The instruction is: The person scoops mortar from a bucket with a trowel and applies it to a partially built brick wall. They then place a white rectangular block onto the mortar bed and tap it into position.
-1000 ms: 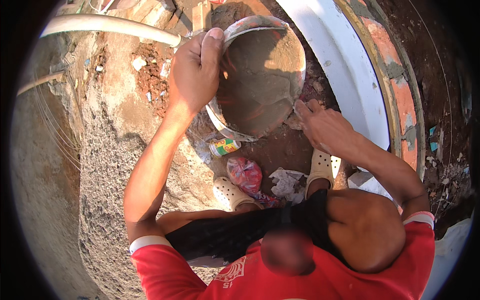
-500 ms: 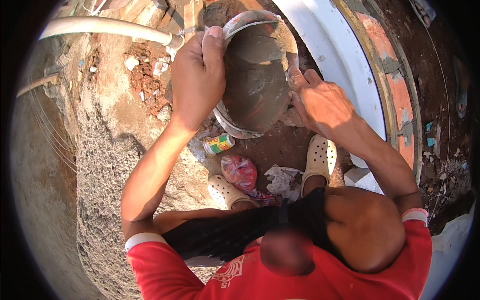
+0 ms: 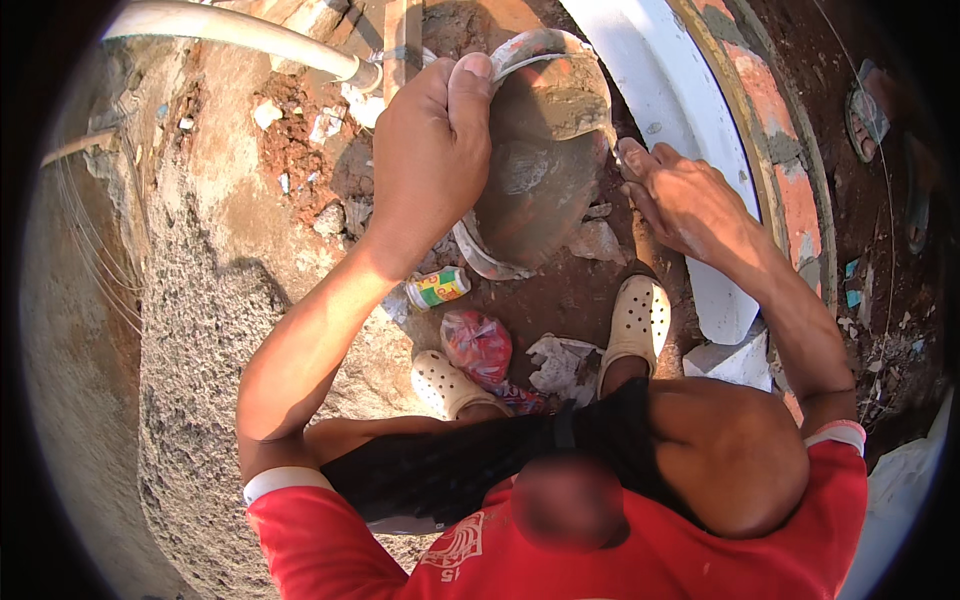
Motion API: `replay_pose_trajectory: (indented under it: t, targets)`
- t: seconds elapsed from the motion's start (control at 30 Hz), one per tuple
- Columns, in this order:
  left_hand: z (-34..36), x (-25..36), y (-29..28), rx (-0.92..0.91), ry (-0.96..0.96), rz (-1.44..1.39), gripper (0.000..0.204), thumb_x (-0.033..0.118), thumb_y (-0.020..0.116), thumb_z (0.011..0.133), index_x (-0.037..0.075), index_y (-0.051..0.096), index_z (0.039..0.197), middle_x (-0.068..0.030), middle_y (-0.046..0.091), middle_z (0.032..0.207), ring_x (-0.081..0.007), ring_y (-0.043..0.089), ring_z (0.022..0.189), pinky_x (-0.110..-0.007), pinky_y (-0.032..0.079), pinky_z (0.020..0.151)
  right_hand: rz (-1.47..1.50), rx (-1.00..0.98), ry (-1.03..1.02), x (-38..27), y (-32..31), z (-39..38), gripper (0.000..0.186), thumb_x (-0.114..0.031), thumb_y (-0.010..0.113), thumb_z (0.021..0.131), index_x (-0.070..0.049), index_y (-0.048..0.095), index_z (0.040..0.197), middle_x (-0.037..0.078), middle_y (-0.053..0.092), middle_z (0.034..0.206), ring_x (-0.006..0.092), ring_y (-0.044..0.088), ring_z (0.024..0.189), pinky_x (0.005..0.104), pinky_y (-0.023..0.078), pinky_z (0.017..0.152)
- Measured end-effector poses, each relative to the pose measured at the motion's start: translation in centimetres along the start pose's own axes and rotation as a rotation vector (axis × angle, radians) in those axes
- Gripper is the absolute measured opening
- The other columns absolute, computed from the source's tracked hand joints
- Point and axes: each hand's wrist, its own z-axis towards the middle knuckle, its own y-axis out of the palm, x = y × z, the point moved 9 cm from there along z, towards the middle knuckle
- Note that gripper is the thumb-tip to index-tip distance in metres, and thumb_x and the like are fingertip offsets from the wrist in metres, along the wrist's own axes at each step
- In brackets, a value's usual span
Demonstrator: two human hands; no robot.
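Observation:
A round bucket (image 3: 545, 195) with a pale, crusted rim sits tilted in front of me, with wet grey-brown mix inside. My left hand (image 3: 435, 145) is closed on its left rim, thumb up along the top edge. At the opposite side, my right hand (image 3: 690, 195) has its fingertips pinched on the right edge of the bucket; exactly what lies under those fingers is partly hidden. Both forearms reach forward from my red sleeves. Below the bucket lie a green-and-yellow cup (image 3: 438, 288) and a red plastic bag (image 3: 477, 345), between and beside my cream clogs.
A pale pipe (image 3: 240, 30) and a wooden strip (image 3: 402, 45) stand at the upper left. Along the right runs a long white trough-like piece (image 3: 665, 90) beside a brick edge (image 3: 795, 190). Rough concrete (image 3: 215, 380) borders the left. Another person's sandalled foot (image 3: 862, 115) shows at far right.
Both hands have shifted slightly to the right, the left one also covering more of the bucket's left side. The bucket has moved a little right with them. A sandalled foot has come further into view.

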Motion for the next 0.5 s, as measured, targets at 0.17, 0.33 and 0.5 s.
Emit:
replay_pose_trajectory:
  t: [0.17,0.33,0.5]
  targets:
    - [-0.7,0.1,-0.7,0.001,-0.027,0.041,0.043,0.034,0.049,0.106,0.001,0.059,0.081,-0.0204,0.057,0.065,-0.0390,0.057,0.060,-0.046,0.044,0.058,0.226,-0.018,-0.145,-2.9,2.0,-2.5,0.025,-0.009,0.057,0.097,0.008,0.054,0.115,0.029,0.059,0.088,0.0478,0.061,0.081,0.0541,0.049,0.074]
    - [-0.7,0.5,-0.4,-0.024,-0.006,0.066,0.041,0.033,0.051,0.106,0.002,0.059,0.080,-0.0195,0.058,0.065,-0.0389,0.058,0.061,-0.046,0.044,0.058,0.099,-0.028,-0.006,-1.1,-0.6,-0.5,0.025,-0.011,0.057,0.096,0.010,0.057,0.109,0.030,0.062,0.094,0.0475,0.063,0.087,0.0534,0.049,0.079]
    - [-1.3,1.0,0.0,-0.010,0.024,0.026,0.040,0.030,0.051,0.106,0.001,0.058,0.079,-0.0175,0.055,0.063,-0.0343,0.054,0.056,-0.043,0.042,0.055,-0.066,-0.061,-0.225,-4.6,-0.4,2.2,0.012,-0.008,0.064,0.087,0.002,0.070,0.088,0.020,0.070,0.095,0.0391,0.068,0.096,0.0450,0.056,0.084]
